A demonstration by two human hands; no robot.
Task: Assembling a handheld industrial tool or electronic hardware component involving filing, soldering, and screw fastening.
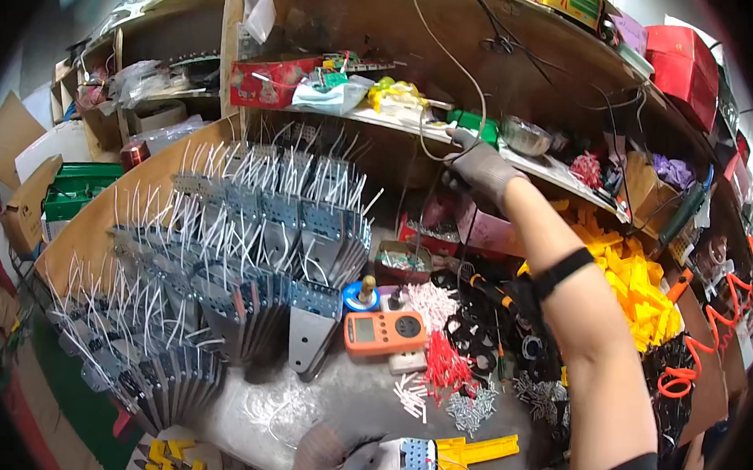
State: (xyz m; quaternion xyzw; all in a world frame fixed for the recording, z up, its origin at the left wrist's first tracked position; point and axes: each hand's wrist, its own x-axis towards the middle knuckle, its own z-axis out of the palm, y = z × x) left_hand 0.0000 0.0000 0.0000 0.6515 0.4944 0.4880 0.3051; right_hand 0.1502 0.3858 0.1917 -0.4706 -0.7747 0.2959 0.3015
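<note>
My left hand [328, 461], in a grey glove, is at the lower edge, closed on the end of a grey metal plate. That plate carries a blue perforated board [417, 459] with thin wires. A yellow T-shaped plastic piece [450, 463] lies against the board's right end. My right hand [481, 167], also gloved, is raised at the far shelf with its fingers curled around a thin pale cable [445, 34] that hangs from above. Part of the grip is hidden behind the hand.
Rows of metal plates with white wires [247, 244] fill the left side. An orange meter [385, 333] stands mid-table beside red tubes [448, 363], screws [472, 408] and black parts. Yellow plastic pieces [632, 281] are heaped at right, near an orange coiled hose [680, 380].
</note>
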